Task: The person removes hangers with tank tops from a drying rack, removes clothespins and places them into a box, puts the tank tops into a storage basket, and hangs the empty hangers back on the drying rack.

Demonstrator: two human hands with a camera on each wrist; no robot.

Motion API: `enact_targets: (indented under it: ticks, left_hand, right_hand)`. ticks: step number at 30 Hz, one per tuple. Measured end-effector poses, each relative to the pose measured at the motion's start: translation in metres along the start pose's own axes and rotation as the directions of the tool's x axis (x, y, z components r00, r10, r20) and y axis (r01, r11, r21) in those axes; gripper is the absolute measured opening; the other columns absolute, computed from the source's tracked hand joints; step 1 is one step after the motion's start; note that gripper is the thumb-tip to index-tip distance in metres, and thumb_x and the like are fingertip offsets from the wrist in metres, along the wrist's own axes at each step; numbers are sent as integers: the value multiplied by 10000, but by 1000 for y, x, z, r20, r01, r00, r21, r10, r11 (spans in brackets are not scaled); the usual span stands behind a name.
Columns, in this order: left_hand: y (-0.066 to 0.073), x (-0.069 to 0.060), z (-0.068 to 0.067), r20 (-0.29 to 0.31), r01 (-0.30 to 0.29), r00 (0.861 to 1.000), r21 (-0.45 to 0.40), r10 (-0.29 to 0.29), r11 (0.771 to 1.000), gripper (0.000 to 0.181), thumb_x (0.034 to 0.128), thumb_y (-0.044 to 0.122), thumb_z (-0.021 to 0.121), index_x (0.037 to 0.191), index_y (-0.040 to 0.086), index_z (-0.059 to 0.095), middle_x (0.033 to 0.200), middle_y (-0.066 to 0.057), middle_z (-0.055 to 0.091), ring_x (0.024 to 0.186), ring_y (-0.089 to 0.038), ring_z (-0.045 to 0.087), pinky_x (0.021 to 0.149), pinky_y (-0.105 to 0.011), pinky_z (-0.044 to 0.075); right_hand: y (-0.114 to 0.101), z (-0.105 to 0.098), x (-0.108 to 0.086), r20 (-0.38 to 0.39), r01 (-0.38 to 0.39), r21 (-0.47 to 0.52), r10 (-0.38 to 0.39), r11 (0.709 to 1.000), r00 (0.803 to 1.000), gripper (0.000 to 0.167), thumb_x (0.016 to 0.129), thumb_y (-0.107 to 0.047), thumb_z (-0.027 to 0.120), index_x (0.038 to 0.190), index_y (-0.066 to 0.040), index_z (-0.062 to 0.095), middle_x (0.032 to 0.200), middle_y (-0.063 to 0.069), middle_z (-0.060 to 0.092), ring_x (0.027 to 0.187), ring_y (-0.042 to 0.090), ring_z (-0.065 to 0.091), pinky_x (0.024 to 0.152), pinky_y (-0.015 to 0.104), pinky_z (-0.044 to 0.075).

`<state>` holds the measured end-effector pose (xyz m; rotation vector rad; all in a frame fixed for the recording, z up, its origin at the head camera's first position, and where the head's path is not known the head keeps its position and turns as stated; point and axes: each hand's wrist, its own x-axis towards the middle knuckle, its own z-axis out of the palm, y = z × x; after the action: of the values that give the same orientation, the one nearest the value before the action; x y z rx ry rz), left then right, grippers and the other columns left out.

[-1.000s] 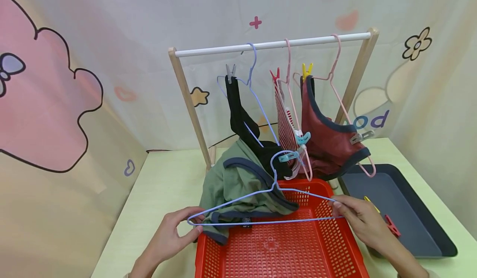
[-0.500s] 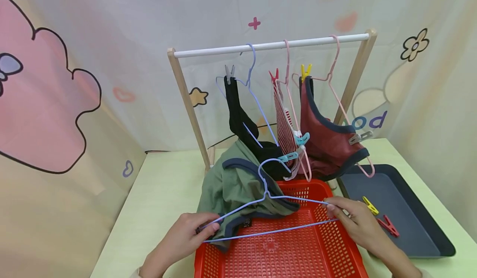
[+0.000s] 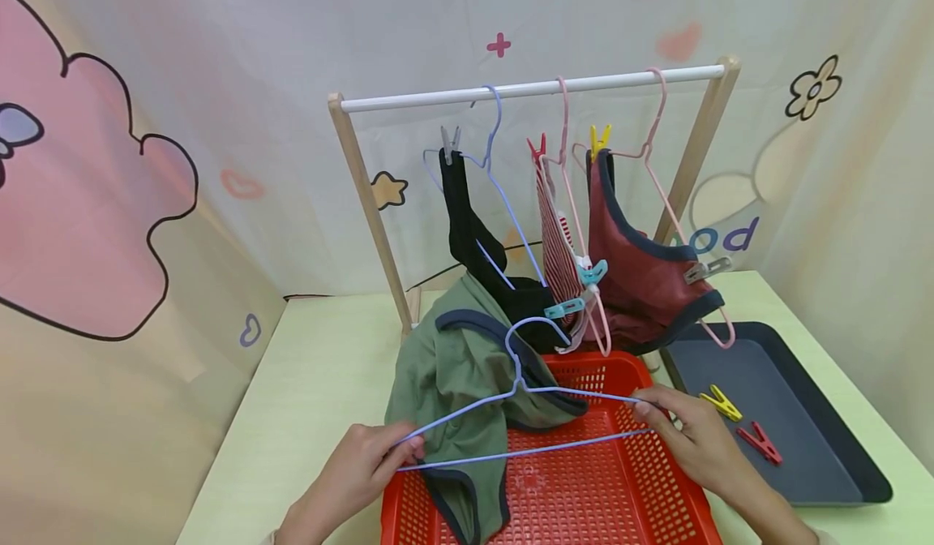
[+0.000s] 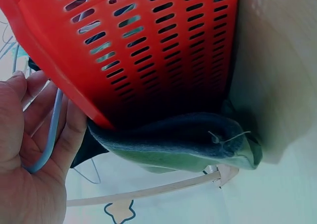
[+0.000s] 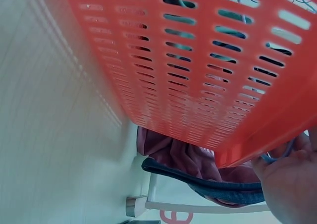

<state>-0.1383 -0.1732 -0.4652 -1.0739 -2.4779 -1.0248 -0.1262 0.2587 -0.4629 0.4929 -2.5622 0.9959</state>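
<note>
A blue hanger is held level over the red basket, its hook pointing away toward the rack. My left hand grips the hanger's left end; the left wrist view shows the blue bar crossing the fingers. At the right end, my right hand pinches the hanger between thumb and fingers. Beneath the hanger, a green garment with navy trim drapes over the basket's back left rim. One part of it hangs down inside the basket, and another part shows outside in the left wrist view.
Behind stands a rack with a white rail. On it hang a black sock, a red-striped garment and a maroon garment, held by clothespins. To the right, a dark tray holds a yellow clothespin and a red clothespin.
The hanger came nearer and its left end dropped lower, with both hands still holding it. A flap of the green garment at the left hand has fallen into the basket.
</note>
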Motion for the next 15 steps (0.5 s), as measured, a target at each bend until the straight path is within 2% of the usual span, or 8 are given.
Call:
enact_targets:
  ticks: [3, 6, 8, 10, 13, 15]
  left_hand:
    - [-1, -2, 1, -10, -9, 1000, 2, 9, 1000, 117, 934, 125, 647, 845, 200, 644, 716, 107, 696, 620, 80, 563, 604, -82, 468]
    - [-3, -4, 1, -19, -24, 1000, -6, 24, 1000, 112, 921, 107, 659, 850, 193, 646, 713, 99, 694, 613, 71, 557, 601, -83, 461]
    - [-4, -6, 1, -25, -34, 999, -14, 34, 999, 111, 915, 91, 661, 860, 187, 650, 718, 95, 697, 624, 61, 578, 609, -86, 467]
    - [-5, -7, 1, -30, -44, 999, -22, 43, 999, 114, 911, 78, 663, 869, 184, 652, 722, 91, 698, 631, 43, 599, 612, -89, 470]
    - [-5, -8, 0, -35, -54, 998, -16, 53, 998, 123, 911, 85, 666, 868, 198, 647, 720, 112, 692, 646, 58, 606, 620, -88, 473]
    - [-4, -9, -2, -41, -66, 997, -10, 65, 998, 138, 910, 89, 669, 852, 210, 636, 714, 120, 685, 641, 75, 587, 609, -81, 459]
  right_hand:
    - [-2, -1, -1, 7, -37, -28, 37, 999, 999, 125, 927, -107, 662, 1033, -151, 713, 924, -51, 712, 781, -8, 596, 718, 189, 525]
    - [-2, -2, -2, 18, -80, -72, 82, 994, 996, 154, 912, -160, 695, 1063, -190, 705, 1007, -54, 706, 863, 39, 625, 744, 236, 550]
    - [-1, -3, -4, 30, -101, -91, 104, 991, 994, 242, 894, -172, 719, 1133, -178, 686, 1108, -5, 701, 986, 140, 654, 815, 351, 578]
    - [-1, -4, -4, 55, -131, -92, 136, 987, 989, 359, 880, -182, 735, 1225, -148, 641, 1235, 69, 660, 1125, 271, 624, 890, 499, 551]
    - [0, -5, -5, 107, -210, -83, 218, 974, 970, 576, 869, -232, 748, 1375, -92, 511, 1383, 176, 551, 1216, 413, 559, 912, 634, 485]
    - [-1, -6, -6, 144, -274, -76, 282, 959, 948, 675, 870, -279, 744, 1434, -76, 432, 1423, 210, 500, 1226, 443, 543, 915, 630, 487]
